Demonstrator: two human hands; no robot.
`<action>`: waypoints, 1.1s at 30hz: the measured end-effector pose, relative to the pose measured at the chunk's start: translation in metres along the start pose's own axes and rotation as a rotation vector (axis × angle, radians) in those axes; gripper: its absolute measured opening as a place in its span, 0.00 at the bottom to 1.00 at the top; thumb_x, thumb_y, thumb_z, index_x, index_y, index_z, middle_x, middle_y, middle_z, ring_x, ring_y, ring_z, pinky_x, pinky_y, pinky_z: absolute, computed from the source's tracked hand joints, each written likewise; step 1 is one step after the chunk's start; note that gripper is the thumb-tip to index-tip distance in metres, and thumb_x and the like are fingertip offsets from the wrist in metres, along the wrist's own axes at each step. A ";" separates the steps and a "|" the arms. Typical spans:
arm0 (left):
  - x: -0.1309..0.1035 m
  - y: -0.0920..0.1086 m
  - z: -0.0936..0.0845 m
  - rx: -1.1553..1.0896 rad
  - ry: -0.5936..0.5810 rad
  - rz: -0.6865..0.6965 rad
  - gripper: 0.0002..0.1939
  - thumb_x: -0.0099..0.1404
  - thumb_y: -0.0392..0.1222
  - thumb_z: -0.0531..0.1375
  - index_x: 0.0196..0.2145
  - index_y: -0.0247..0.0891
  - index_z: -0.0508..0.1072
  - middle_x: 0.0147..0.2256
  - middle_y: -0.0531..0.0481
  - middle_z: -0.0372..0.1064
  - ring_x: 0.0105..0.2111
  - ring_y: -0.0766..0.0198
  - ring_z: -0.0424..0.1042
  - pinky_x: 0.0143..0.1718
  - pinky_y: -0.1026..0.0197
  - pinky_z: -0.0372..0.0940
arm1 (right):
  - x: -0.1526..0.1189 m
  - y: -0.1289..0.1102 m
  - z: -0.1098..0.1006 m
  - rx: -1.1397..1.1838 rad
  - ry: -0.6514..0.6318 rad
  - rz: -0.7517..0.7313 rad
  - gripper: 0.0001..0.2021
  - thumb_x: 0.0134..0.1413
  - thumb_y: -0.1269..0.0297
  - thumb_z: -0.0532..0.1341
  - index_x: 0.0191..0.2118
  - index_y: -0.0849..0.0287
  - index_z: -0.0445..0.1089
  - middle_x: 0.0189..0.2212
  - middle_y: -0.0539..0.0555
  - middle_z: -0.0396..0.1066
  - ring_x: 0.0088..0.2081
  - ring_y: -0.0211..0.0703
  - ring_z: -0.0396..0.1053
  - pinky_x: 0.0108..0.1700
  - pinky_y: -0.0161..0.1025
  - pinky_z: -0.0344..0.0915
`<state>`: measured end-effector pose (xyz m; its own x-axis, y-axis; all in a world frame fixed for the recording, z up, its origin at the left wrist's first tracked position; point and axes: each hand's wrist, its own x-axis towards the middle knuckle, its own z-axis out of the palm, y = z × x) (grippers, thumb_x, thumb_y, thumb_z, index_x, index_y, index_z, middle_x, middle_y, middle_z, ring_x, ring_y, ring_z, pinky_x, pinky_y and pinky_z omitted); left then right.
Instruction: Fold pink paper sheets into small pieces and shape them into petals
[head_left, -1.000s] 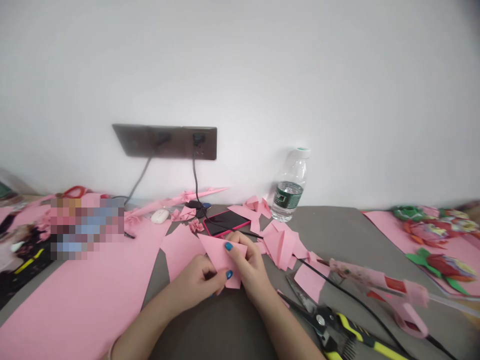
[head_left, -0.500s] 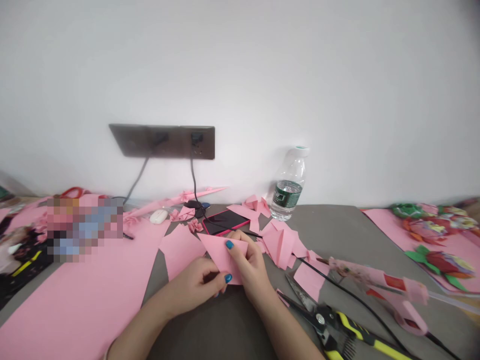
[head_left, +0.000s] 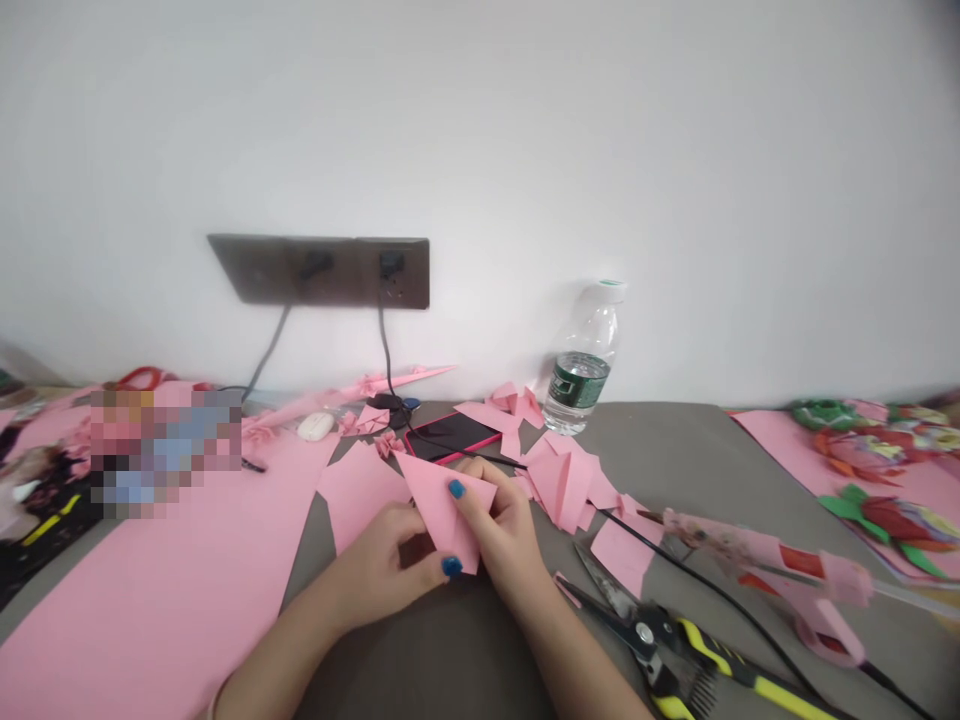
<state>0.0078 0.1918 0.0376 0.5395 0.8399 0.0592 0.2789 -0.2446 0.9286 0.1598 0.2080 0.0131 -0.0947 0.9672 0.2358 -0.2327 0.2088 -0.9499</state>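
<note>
A folded pink piece of paper (head_left: 435, 494), pointed at its upper left, is held up between my two hands over the grey table. My right hand (head_left: 504, 535) grips its right side, the thumb pressed flat on the front and the fingers behind. At its lower edge my left hand (head_left: 379, 568) pinches the paper, thumb in front; its other fingertips are hidden behind the sheet. Both thumbnails are blue. Just behind the folded piece lie a cut pink sheet (head_left: 361, 492) and a phone with a red edge (head_left: 454, 437).
Pink scraps (head_left: 566, 482), black-and-yellow shears (head_left: 646, 635) and a pink glue gun (head_left: 787, 570) with its cord lie to the right. A water bottle (head_left: 581, 375) stands by the wall. Large pink paper (head_left: 180, 590) covers the left; paper flowers (head_left: 900, 520) sit far right.
The paper's lower part has narrowed and its lower tip now points down beside my left thumb. Both hands keep hold of it. The view has shifted slightly.
</note>
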 end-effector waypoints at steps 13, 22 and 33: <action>0.000 -0.004 0.002 0.154 0.042 -0.127 0.24 0.69 0.44 0.51 0.16 0.36 0.68 0.16 0.52 0.68 0.18 0.67 0.67 0.22 0.67 0.57 | -0.003 -0.005 -0.001 0.012 -0.033 -0.047 0.13 0.56 0.60 0.62 0.24 0.57 0.63 0.22 0.49 0.62 0.25 0.38 0.60 0.26 0.35 0.59; -0.003 -0.007 0.001 0.194 0.048 -0.097 0.24 0.69 0.45 0.50 0.18 0.37 0.71 0.19 0.51 0.72 0.20 0.66 0.70 0.23 0.67 0.59 | -0.004 -0.006 0.000 0.014 -0.015 -0.064 0.07 0.55 0.63 0.63 0.28 0.57 0.72 0.25 0.51 0.70 0.27 0.41 0.66 0.28 0.37 0.64; -0.002 -0.004 -0.003 0.304 0.538 0.057 0.21 0.68 0.40 0.50 0.17 0.40 0.52 0.16 0.57 0.50 0.16 0.69 0.53 0.20 0.64 0.50 | -0.003 -0.005 0.001 -0.006 -0.101 -0.055 0.15 0.59 0.60 0.59 0.23 0.56 0.59 0.22 0.48 0.57 0.25 0.38 0.56 0.28 0.37 0.56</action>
<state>0.0033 0.1923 0.0347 0.1063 0.9285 0.3559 0.5178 -0.3572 0.7773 0.1605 0.2034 0.0176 -0.1789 0.9347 0.3070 -0.2349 0.2624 -0.9359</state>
